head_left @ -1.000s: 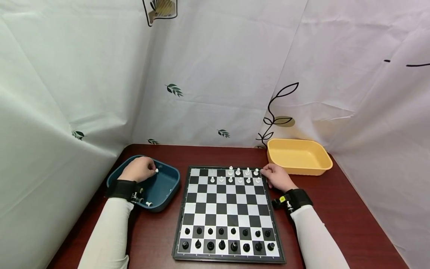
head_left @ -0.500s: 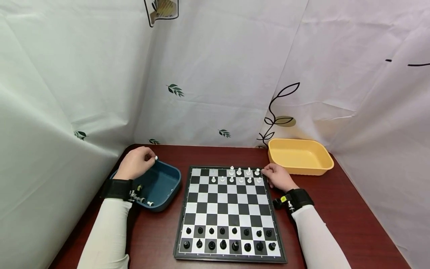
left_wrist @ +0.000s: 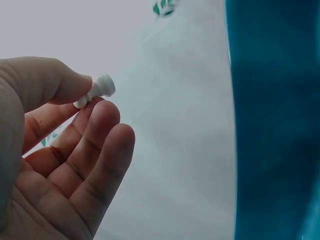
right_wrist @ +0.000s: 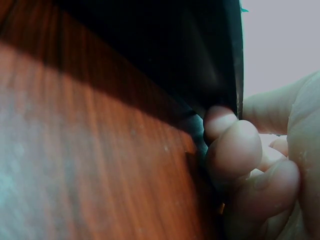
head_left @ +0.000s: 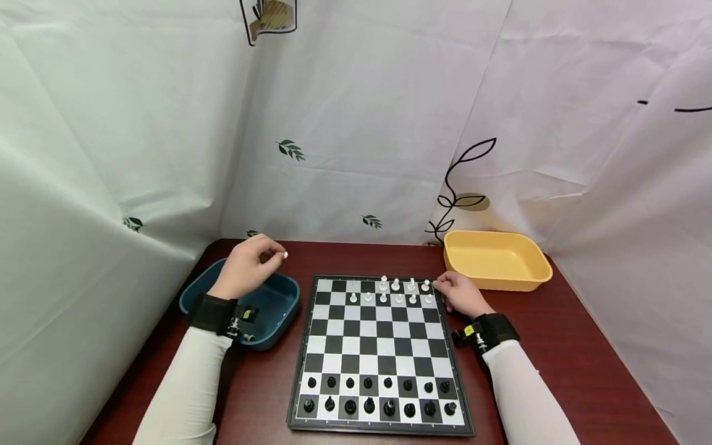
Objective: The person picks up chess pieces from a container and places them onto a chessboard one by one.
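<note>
Reading the board as a dial with 12 at its far edge, the left hand [head_left: 247, 269] is hanging at 10 o'clock, its thumb and a fingertip pinching a white pawn [head_left: 285, 254], the other fingers curving loosely. In the left wrist view the pawn is tilting, its base pointing to 2 o'clock. The right hand [head_left: 460, 292] is gripping the board [head_left: 375, 327] by its corner between 1 and 2 o'clock, thumb and fingers nearly closing on the edge.

On the board, white pieces [head_left: 383, 298] are standing in two part-filled rows between 12 and 1 o'clock; black pieces [head_left: 369, 405] are filling two rows from 5 to 7 o'clock. Below the left hand, the blue tray [head_left: 286, 315] is sitting at 10 o'clock. The yellow tray [head_left: 500, 253] is lying at 2 o'clock, past the right hand. The table [head_left: 556, 346] is carrying everything, and a printed white cloth [head_left: 356, 111] is hanging beyond 12 o'clock.
</note>
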Motion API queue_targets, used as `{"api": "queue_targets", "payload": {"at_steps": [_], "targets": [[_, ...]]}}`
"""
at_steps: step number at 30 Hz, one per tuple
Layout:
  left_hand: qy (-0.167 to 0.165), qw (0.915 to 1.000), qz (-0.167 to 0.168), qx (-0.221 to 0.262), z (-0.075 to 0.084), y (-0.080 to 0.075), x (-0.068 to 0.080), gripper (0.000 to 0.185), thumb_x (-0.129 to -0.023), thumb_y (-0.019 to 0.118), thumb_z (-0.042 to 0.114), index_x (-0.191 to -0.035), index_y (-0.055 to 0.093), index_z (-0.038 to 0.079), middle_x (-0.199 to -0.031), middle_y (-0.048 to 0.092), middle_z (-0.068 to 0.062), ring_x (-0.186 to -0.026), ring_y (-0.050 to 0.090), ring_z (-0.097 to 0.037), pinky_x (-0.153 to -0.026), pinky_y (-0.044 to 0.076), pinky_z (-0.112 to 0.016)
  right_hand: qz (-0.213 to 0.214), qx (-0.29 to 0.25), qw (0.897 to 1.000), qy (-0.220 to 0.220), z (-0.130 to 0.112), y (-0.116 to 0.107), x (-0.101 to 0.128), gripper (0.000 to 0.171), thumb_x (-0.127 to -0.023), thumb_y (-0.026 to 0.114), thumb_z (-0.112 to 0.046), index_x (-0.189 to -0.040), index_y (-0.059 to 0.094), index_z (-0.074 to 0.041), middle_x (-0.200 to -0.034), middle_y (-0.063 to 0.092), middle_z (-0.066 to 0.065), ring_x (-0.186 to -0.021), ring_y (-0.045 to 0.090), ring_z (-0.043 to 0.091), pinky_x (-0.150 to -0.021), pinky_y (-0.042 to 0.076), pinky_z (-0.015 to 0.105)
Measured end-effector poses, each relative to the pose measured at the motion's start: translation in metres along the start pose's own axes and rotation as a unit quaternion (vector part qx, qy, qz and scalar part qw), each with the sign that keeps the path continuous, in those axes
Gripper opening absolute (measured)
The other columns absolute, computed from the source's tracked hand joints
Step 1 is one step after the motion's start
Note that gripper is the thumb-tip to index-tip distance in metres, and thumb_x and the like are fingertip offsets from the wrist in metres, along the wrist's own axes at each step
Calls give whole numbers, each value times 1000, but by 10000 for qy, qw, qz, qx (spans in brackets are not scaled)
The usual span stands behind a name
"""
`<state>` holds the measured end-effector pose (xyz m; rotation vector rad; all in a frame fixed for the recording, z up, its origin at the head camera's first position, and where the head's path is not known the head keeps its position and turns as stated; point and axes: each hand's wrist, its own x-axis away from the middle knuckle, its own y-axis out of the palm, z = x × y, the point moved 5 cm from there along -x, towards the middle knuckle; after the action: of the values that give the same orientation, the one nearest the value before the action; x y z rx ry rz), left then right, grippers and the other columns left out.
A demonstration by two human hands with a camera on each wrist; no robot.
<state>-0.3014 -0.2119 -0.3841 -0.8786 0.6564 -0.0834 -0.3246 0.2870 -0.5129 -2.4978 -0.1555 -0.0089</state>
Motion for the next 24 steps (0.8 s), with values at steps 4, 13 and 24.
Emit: {"api": "queue_targets", "payload": {"at_steps": [4, 13, 24], "targets": [[89, 9997, -205, 12, 13, 12, -5, 10, -107, 74, 10, -112, 82, 11, -103, 72, -1, -92, 69, -18, -80, 58, -41, -6, 26, 10000, 27, 0, 0, 1, 25, -113, 64, -23, -115, 66, 1, -62, 58, 2, -53, 60, 20, -56, 50, 34], [142, 9990, -422, -67, 31, 31, -10, 8, -105, 75, 13, -109, 82, 12, -102, 71, 0, -87, 63, -17, -78, 56, -41, -12, 19, 10000, 6, 0, 0, 0, 22, -112, 65, -22, -113, 66, 0, -63, 58, 2, -54, 60, 21, -56, 51, 35], [521, 9941, -842, -431, 54, 54, -15, 9, -105, 75, 12, -109, 83, 13, -104, 74, 0, -87, 65, -15, -80, 59, -39, 61, 14, 10000, -45, 1, 2, 0, 22, -112, 64, -21, -111, 66, 0, -62, 57, 2, -52, 60, 20, -54, 49, 33]]}}
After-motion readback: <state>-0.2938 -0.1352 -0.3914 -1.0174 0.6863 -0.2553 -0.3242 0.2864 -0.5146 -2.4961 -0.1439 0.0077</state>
